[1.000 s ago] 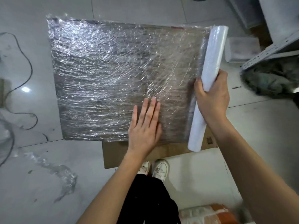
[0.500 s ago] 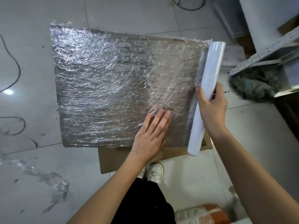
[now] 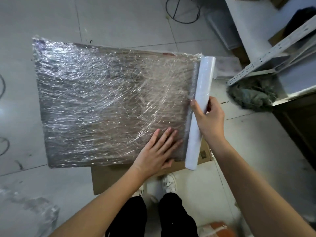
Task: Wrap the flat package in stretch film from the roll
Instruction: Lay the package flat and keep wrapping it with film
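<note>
The flat package point(image 3: 109, 106) is lying face-up on the tiled floor, its whole top already glistening under wrinkled layers of clear stretch film. The white roll point(image 3: 200, 112) is lying along the package's right edge, running from the far corner past the near one, with the film still joining it to the wrap. The near edge of the package is resting over a sheet of brown cardboard point(image 3: 109, 177).
</note>
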Demonstrator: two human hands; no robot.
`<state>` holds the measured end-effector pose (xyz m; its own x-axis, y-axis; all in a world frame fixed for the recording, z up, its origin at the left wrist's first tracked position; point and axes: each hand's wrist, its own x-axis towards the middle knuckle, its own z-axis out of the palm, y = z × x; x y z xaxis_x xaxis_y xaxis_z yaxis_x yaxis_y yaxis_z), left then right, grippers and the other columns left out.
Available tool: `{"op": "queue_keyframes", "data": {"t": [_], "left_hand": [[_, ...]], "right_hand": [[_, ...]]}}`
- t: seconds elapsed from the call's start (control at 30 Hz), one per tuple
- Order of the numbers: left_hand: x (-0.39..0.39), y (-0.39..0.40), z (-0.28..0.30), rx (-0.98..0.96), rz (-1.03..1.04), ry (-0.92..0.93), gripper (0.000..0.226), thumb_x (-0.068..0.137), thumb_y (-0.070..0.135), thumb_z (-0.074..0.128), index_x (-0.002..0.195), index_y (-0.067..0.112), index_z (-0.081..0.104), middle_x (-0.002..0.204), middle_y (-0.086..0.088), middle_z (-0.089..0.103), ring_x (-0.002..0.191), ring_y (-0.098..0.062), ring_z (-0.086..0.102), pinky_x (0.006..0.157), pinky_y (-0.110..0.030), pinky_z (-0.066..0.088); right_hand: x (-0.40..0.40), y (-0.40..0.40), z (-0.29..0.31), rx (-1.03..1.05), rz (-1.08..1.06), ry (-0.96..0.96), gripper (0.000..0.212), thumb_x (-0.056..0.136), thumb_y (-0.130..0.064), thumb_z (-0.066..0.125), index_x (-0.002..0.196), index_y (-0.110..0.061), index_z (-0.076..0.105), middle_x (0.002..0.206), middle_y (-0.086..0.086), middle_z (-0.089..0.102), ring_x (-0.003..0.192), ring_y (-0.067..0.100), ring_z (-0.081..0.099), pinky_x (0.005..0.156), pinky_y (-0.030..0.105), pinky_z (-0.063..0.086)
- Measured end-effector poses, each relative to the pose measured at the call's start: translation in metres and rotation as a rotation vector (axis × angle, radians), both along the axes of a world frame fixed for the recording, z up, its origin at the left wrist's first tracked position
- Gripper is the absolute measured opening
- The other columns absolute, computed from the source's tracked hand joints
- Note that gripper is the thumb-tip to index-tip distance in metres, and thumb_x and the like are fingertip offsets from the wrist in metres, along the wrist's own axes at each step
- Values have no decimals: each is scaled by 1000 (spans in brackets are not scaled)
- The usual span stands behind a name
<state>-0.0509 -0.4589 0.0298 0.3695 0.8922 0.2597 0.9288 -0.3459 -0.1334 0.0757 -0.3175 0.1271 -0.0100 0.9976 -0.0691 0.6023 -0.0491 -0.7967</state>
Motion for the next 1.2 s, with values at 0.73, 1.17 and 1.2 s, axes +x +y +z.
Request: {"op": "queue_keyframes", "data": {"t": [0.73,1.17,1.2], "left_hand": [[34,22,45,-6,124,-158,49,83,34,56,117,-1,60,131,-18,57,130,-28,42,113,-48,25],[78,111,86,-355,1223,-466,95,85,70,34,151,7,5,156,-24,13,140,-48,19,87,-81,23],[77,110,85,-354,1222,-463,94,86,72,28,151,8,6,156,-23,14,140,-47,19,86,-81,25]], "right_hand": [[24,16,-3,-346,84,417,20,94,-28,56,109,-14,54,95,-2,63,90,10,61,83,29,51],[26,49,9,-603,243,517,23,91,-23,61,111,-18,50,99,-5,61,85,-2,58,64,7,49],[26,52,9,-606,254,513,22,90,-23,62,109,-18,52,96,-6,62,84,-2,59,63,7,49]]}}
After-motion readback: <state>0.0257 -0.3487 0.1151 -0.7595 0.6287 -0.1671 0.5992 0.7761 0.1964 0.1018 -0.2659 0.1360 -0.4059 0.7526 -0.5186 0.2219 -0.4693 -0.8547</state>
